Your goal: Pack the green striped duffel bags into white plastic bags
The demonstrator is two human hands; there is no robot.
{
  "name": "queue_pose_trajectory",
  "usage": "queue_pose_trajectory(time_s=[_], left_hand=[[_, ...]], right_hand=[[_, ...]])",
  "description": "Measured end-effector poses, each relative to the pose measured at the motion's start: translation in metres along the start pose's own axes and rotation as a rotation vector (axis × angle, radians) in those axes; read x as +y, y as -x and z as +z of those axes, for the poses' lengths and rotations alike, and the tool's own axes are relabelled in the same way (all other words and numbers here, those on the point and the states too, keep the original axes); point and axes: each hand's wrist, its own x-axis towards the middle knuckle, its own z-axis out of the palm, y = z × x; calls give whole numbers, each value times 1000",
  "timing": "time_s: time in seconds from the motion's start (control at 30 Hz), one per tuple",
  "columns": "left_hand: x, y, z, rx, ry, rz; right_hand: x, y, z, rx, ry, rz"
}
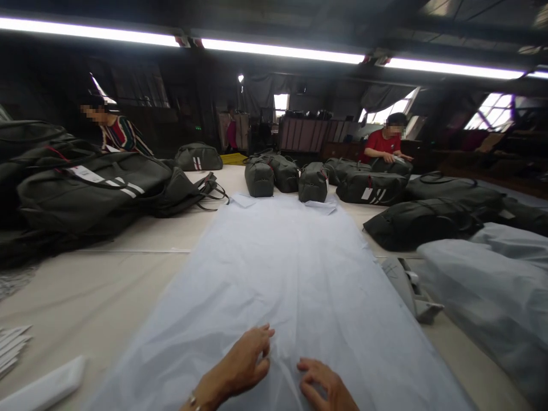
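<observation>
A long, thin, whitish plastic sheet (274,268) lies spread over the table in front of me, with creases near my hands. It may be a large flat bag; I cannot tell. My left hand (246,359) rests at its near part, palm down, thumb apart from the bent fingers. Just to the right, my right hand (323,385) is over the same sheet, its fingers loosely curved and apart. Neither hand shows anything held in it. The lower part of the right hand is cut off by the picture's edge.
Dark green duffel bags (98,188) are piled at left; more bags (372,182) stand at the far end and right. A plastic-wrapped bundle (488,285) and a grey-white device (406,285) lie right. Co-workers (381,142) stand beyond. A white slab (47,382) is near left.
</observation>
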Motion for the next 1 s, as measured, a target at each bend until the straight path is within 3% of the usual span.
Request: queue_pose_trajectory(time_s=[0.17,0.37,0.53,0.67,0.73,0.77,0.9,1.0], left_hand=[[2,-12,26,-112,-76,-39],[14,-27,27,-90,-133,-112],[9,-54,36,-54,-142,-143],[6,-76,50,-153,-216,-247],[6,-82,54,-186,-246,-297],[6,-84,55,-189,-251,-309],[2,-85,57,-168,-215,-325],[-4,-87,57,-168,-196,-352]], right_hand=[[15,-9,6,109,69,-112],[31,-8,14,142,45,-160],[30,-16,14,88,-34,-118],[21,-24,-4,12,-148,-85],[22,-20,-36,84,-193,-28],[26,-16,-61,181,-189,17],[68,16,-195,777,23,297],[110,37,-292,1010,241,494]])
